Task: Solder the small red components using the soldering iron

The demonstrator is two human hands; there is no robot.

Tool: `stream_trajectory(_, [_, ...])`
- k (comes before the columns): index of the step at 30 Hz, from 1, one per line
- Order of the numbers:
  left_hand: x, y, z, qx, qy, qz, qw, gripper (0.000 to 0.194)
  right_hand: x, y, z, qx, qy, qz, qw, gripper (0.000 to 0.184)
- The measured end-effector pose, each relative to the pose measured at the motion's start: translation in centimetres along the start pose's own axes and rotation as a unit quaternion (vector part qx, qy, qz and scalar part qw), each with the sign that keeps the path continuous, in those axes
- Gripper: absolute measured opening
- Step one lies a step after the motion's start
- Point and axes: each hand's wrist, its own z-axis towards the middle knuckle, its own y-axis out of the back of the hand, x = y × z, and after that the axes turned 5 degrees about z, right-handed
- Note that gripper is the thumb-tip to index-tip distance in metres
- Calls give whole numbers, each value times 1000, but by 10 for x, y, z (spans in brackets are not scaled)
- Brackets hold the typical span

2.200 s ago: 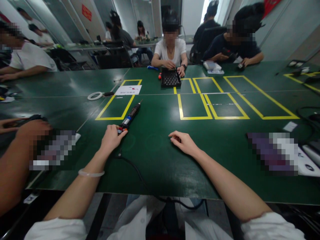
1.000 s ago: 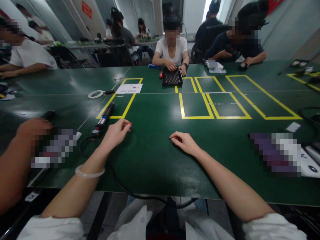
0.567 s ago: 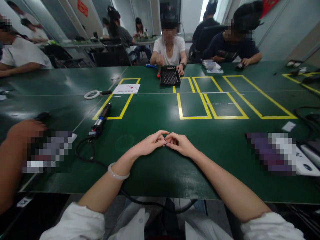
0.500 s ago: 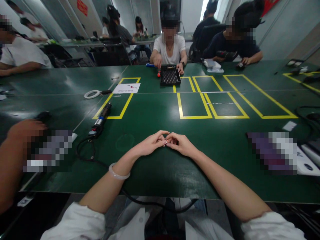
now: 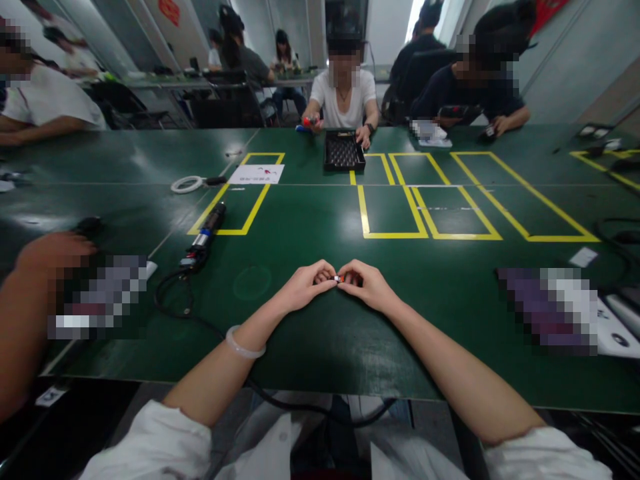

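My left hand (image 5: 313, 285) and my right hand (image 5: 364, 285) meet fingertip to fingertip just above the green table (image 5: 310, 353). Between them is a small white and orange-red piece (image 5: 337, 279), too small and too covered by fingers to name. The left thumb and fingers pinch its left side. On its other side the right thumb and index finger are closed, with the orange-red part next to them. A pale bangle (image 5: 245, 345) circles my left wrist.
A black cylindrical tool (image 5: 205, 233) with a cable lies to the left. Yellow tape outlines (image 5: 395, 235) mark the table. Across it, a person in white has a black tray (image 5: 345, 152). Phones lie at right; another person's arm (image 5: 30, 287) rests at left.
My fingertips have drawn slightly apart, so more of the small piece shows between them. The person opposite has lifted a hand with a red-tipped item off the tray's side.
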Motion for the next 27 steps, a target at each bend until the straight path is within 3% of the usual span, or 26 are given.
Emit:
stream_trajectory(9, [-3,-4,-2,-27,-34,53,998,25,-5,0,0,-12,-69,99,993,24])
stream_trajectory(16, [-3,-7,-4,-16,-52,92,994,24,-5,1,1,3,-91,145,985,33])
stream_trajectory(22, [-2,-10,-6,-42,-83,198,976,23,-4,0,1,12,-84,136,987,33])
stream_trajectory(27, [-2,-8,-5,-50,-56,197,977,23,-4,-2,-1,-15,-50,98,994,28])
